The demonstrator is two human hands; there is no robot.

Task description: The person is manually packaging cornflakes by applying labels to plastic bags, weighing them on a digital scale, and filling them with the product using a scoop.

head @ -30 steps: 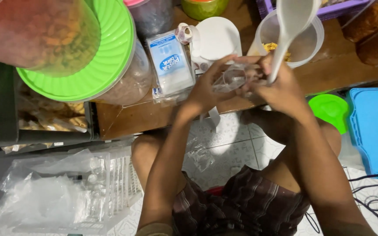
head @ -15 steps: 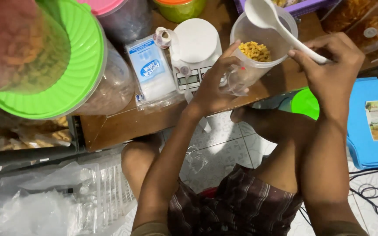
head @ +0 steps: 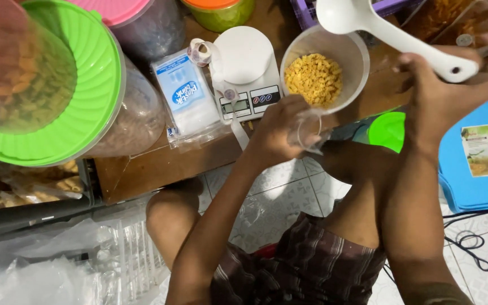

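At far left a big clear jar with a green lid (head: pixel 57 107) looms close to the camera. Right of it, a blue-and-white packet (head: pixel 187 99) and a white kitchen scale (head: pixel 244 68) sit on the wooden surface (head: pixel 153 164). The left hand (head: pixel 278 133) has its fingers curled around a small clear plastic container (head: pixel 306 133), kept just under the white cup of yellow snack pieces (head: pixel 317 73), likely for filling. The right hand (head: pixel 447 96) has its fingers closed on a white scoop (head: pixel 391 31), raised above the cup.

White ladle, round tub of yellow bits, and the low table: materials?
White ladle: looks like smooth glossy plastic, with highlights on the bowl. Round translucent tub: probably thin plastic, since light passes through its wall. Brown low table: seems to be wood with a worn matte finish.
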